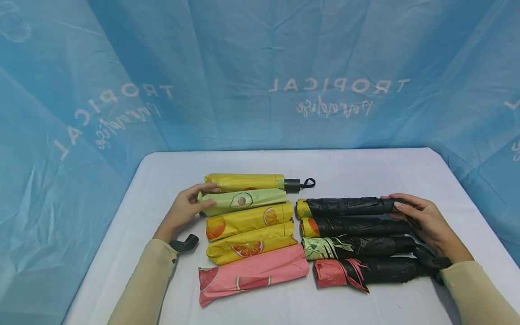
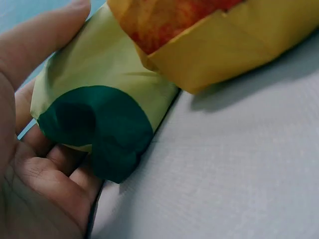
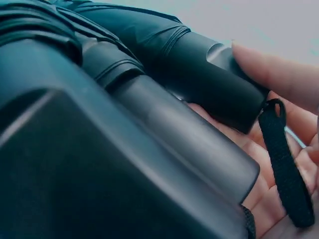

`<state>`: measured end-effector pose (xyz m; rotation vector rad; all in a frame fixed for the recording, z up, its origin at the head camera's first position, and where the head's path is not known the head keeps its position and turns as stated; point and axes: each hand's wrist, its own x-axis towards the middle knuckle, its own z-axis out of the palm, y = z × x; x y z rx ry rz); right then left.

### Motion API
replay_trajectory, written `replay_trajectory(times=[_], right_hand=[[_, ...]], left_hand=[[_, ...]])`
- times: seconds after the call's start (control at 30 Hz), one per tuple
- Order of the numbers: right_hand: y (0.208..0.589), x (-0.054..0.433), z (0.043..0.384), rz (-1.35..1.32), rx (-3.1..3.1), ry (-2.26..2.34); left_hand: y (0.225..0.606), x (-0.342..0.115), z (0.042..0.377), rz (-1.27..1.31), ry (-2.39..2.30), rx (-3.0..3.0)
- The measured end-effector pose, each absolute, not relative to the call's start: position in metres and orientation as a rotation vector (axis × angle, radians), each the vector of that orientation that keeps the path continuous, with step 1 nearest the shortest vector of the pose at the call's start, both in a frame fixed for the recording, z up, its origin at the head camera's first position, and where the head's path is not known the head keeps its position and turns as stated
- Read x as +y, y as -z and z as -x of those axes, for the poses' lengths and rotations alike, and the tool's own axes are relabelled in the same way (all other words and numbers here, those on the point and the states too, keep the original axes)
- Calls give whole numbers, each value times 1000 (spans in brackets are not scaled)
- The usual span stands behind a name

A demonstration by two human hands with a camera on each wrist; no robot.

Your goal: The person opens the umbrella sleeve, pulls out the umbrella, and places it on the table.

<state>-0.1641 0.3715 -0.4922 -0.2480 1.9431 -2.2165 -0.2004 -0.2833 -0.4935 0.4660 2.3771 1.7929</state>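
My left hand (image 1: 184, 211) holds the left end of a light green avocado-print umbrella sleeve (image 1: 260, 197). In the left wrist view, the thumb lies on one side of the sleeve's end, with fingers behind its dark green patch (image 2: 97, 124). My right hand (image 1: 424, 221) grips the handle end of the rearmost black folded umbrella (image 1: 345, 206) in the right-hand row. Seen from the right wrist, the thumb presses on its black handle (image 3: 219, 84), and a wrist strap (image 3: 284, 169) hangs from the end. Another umbrella's handle (image 3: 184, 134) lies beside it.
Behind the green sleeve lies a yellow sleeved umbrella (image 1: 243, 181) with a black handle. Nearer are two yellow orange-print sleeves (image 1: 243, 221) and a pink watermelon sleeve (image 1: 280, 267). On the right are yellow-black (image 1: 357, 226), green-black (image 1: 365, 246) and pink-black (image 1: 382, 270) folded umbrellas on the white table (image 1: 178, 167).
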Motion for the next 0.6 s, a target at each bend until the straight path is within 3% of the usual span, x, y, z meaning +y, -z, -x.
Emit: replay_trajectory(times=[0.27, 0.6], right_hand=[[489, 372, 165, 142, 2158, 1948], [475, 365, 167, 179, 2692, 1338]], left_hand=[[493, -281, 200, -442, -1846, 2466], [489, -284, 199, -133, -2017, 2554]])
